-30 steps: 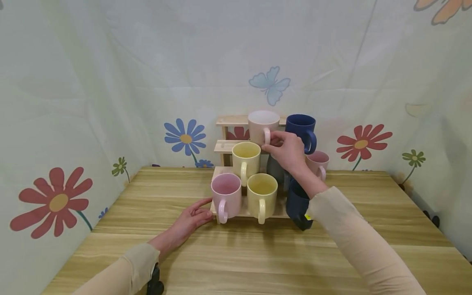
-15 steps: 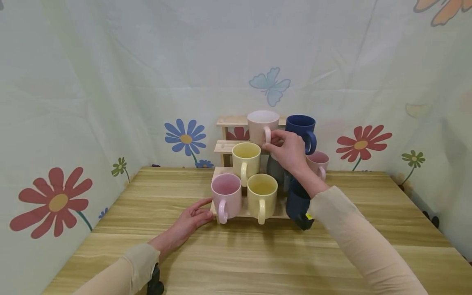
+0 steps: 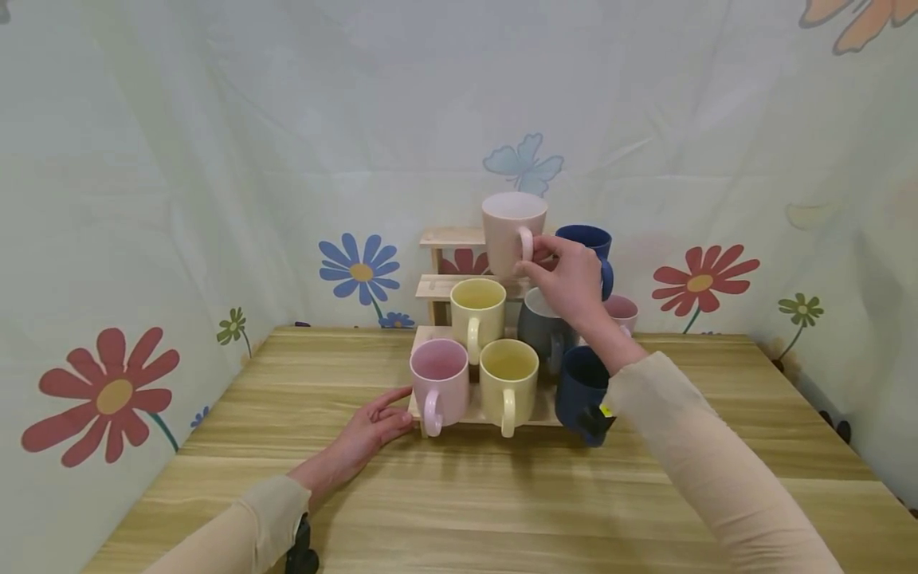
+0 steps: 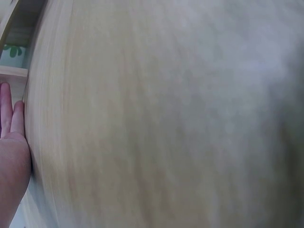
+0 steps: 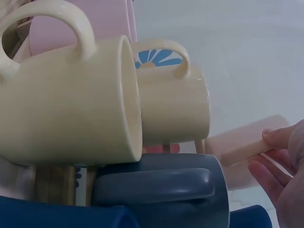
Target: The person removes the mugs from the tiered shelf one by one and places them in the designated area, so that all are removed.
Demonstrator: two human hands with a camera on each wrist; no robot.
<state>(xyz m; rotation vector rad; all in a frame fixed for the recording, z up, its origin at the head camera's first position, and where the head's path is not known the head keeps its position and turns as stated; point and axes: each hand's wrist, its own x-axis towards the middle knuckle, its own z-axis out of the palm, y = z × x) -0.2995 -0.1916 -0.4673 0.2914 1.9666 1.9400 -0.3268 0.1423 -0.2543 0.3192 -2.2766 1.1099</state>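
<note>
My right hand pinches the handle of a pale pink mug, which is upright and overlaps the top shelf of a wooden tiered rack in the head view. The right wrist view shows thumb and fingers on that handle too. My left hand lies low on the table, its straight fingertips at the rack's lower left corner. Near them, a lilac mug stands on the bottom tier beside a yellow mug. One tier up are a second yellow mug and a grey mug, partly behind my right hand.
A blue mug stands on the top tier, partly hidden by my right hand. Lower right is a dark navy mug; a pink mug shows behind my right wrist. A flower-printed curtain hangs behind the wooden table.
The pale pink mug has risen from its place on the rack, with my right hand still pinching its handle. More of the grey mug now shows. My left hand has stayed put.
</note>
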